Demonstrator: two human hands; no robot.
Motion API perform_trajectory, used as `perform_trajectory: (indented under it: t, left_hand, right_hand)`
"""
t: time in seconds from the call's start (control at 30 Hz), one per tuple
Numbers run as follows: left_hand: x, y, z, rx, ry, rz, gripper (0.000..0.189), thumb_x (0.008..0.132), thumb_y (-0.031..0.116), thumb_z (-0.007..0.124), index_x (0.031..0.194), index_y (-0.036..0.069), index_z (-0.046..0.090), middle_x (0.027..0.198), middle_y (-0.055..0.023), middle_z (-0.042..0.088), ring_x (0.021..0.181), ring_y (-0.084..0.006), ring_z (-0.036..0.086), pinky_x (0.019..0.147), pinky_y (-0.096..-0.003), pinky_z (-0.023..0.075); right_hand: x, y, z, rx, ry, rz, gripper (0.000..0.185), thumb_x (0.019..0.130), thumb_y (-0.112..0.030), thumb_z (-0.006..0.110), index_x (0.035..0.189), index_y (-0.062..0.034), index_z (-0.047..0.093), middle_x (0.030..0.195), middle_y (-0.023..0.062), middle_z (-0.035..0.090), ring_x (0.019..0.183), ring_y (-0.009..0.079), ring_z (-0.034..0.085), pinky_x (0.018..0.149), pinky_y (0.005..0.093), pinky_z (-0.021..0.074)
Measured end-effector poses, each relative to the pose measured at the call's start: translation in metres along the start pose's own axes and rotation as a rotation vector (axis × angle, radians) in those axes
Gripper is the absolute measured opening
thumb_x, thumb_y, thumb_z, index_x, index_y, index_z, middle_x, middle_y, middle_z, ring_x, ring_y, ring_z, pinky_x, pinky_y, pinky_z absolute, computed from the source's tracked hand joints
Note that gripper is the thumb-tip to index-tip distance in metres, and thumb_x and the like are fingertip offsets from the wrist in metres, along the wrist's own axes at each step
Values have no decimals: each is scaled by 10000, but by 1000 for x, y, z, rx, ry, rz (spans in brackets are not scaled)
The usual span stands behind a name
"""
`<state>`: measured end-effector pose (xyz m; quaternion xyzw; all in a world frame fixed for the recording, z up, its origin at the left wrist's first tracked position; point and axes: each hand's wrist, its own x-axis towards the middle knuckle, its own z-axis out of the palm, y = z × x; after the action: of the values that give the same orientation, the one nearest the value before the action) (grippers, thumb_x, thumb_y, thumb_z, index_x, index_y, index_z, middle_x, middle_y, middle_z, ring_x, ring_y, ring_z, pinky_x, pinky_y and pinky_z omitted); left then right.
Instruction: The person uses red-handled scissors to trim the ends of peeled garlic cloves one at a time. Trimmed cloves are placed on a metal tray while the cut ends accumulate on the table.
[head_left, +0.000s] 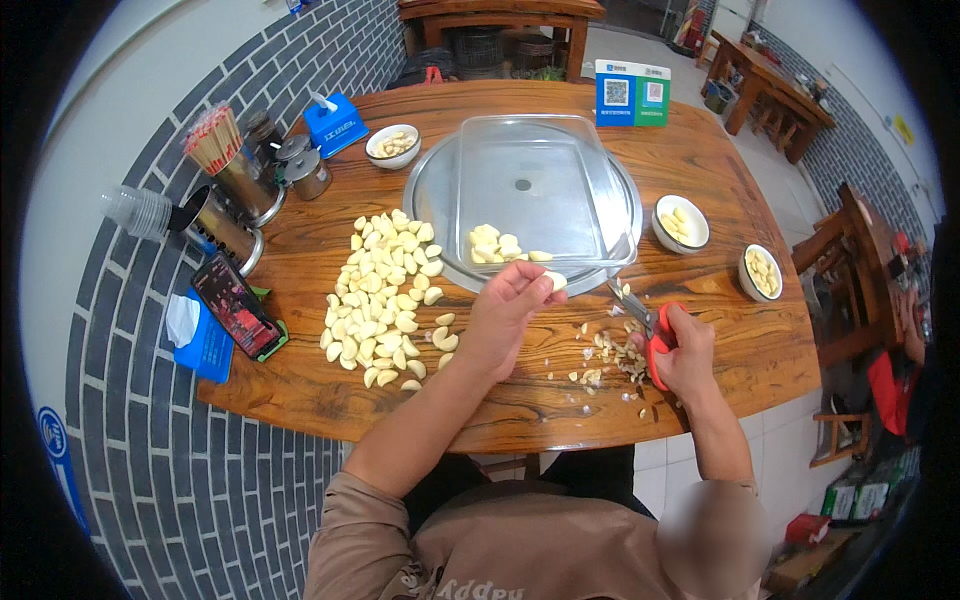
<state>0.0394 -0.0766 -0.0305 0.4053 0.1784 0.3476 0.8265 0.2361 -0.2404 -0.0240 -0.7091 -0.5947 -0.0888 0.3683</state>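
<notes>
Between thumb and fingers, my left hand (514, 311) pinches a peeled garlic clove (555, 281) just off the near edge of a clear plastic tray (529, 187). My right hand (682, 349) grips red-handled scissors (661, 346), their blades pointing away from me and toward the tray's near right corner. Several cloves (495, 246) lie in the tray's near left corner. A large spread of peeled garlic cloves (382, 292) covers the table to the left. Cut ends and bits of skin (619, 352) are scattered beside the scissors.
The clear tray rests on a round metal turntable (431, 187) on the wooden table (480, 420). Three bowls of garlic (394, 146) (680, 225) (760, 273) stand around it. Along the left are a propped phone (236, 304), tissue boxes (335, 127), a chopstick holder (244, 184) and condiment jars (307, 174).
</notes>
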Motion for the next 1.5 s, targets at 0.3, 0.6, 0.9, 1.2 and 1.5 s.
perform_trajectory:
  t: [0.3,0.6,0.9,1.2,1.5]
  left_hand:
    - [28,25,-30,1310,425,904,208,774,28,741,932,15,606,953,-100,631,1001,-283,588,866,-386,466]
    - [34,17,-38,1343,446,804,105,771,36,725,864,31,679,959,-96,639,1052,-289,567,1010,-470,367]
    - [5,85,-70,1926,652,531,159,853,2,604,883,50,753,840,-116,666,996,-251,607,1155,-553,226]
    - [15,70,-82,1917,415,268,260,691,168,844,899,41,750,979,-134,662,1130,-305,524,1160,-582,200]
    - [19,71,-81,1848,445,293,155,774,64,755,920,12,741,964,-135,695,1001,-298,598,980,-446,423]
  right_hand:
    - [-2,0,4,-35,-17,-13,435,696,-250,887,689,-53,499,553,101,507,483,274,524,453,342,414]
    - [-4,1,8,18,-11,10,455,697,-135,868,669,-33,425,554,105,438,469,258,437,450,338,362]
    - [-2,2,5,-26,-10,-6,436,714,-108,842,662,-34,415,543,107,461,451,248,444,444,331,371]
    - [-1,0,6,21,-17,34,425,725,-104,831,655,-36,417,544,112,472,451,257,473,449,329,378]
    - [-2,3,7,-14,-12,-60,369,688,-91,820,669,-33,457,555,118,480,462,276,487,455,341,387]
